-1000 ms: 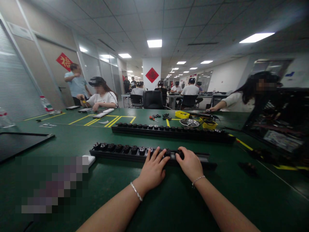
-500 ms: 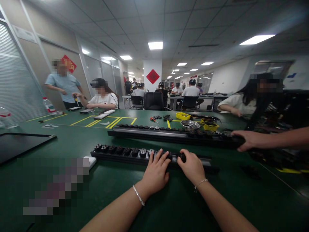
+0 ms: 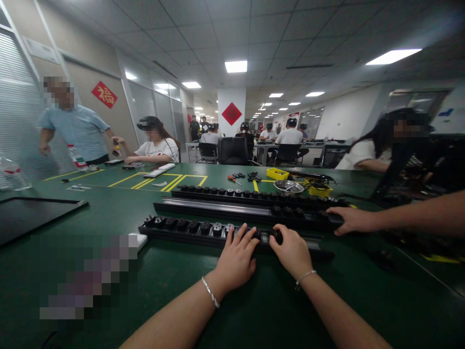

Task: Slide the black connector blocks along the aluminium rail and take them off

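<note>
Black rail [image 3: 189, 238] lies crosswise, its right half under both hands [image 3: 236, 259].

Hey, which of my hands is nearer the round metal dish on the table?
Right. Your right hand, pinching a black piece, is almost straight in front of the dish; your left hand, on the front rail, is farther off to its left.
</note>
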Demonstrator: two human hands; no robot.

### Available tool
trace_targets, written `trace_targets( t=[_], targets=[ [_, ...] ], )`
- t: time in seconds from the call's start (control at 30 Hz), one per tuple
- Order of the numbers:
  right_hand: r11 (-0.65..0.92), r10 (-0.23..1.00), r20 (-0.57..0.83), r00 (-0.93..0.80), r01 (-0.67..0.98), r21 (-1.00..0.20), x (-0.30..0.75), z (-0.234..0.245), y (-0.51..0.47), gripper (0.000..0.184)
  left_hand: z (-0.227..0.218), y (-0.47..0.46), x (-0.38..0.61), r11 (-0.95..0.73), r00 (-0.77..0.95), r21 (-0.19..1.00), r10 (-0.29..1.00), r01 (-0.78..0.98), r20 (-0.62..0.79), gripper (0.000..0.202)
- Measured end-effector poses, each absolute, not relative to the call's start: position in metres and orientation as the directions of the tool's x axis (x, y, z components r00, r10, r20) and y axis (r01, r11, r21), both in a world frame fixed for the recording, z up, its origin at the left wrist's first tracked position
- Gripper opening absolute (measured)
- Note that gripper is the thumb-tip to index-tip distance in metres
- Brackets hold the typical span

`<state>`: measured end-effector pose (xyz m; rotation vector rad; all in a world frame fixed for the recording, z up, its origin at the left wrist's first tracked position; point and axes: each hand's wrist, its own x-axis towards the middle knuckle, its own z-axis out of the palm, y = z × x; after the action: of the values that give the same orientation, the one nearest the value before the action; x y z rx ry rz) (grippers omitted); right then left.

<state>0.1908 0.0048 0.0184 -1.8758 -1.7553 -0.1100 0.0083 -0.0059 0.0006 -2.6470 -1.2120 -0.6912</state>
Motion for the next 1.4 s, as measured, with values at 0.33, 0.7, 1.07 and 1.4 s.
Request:
trace_targets(
  t=[0.33,0.7,1.07,1.4],
  targets=[
    [-0.019,0.898,0.407,0.167,0.940,-0.342,0.1900,0.0191,0.0058,0.025,0.0014,-0.0061,0.0085,-0.666,0.568,0.059,0.676,0.744,0.469,0.046],
    [-0.053,0.906,0.372,0.204,0.924,-0.379,0.1903,0.0221,0.0042,0.025,0.0018,-0.0061,0.0071,-0.675,0.571,0.082,0.677,0.734,0.464,0.045],
    [-0.052,0.889,0.413,0.200,0.938,-0.344,0.1930,0.0201,0.0068,0.023,0.0018,-0.0054,0.0070,-0.677,0.571,0.083,0.675,0.731,0.467,0.046],
    [-0.073,0.899,0.383,0.214,0.934,-0.350,0.1919,0.0224,0.0065,0.022,0.0014,-0.0055,0.0062,-0.678,0.572,0.081,0.673,0.731,0.469,0.046]
  ],
)
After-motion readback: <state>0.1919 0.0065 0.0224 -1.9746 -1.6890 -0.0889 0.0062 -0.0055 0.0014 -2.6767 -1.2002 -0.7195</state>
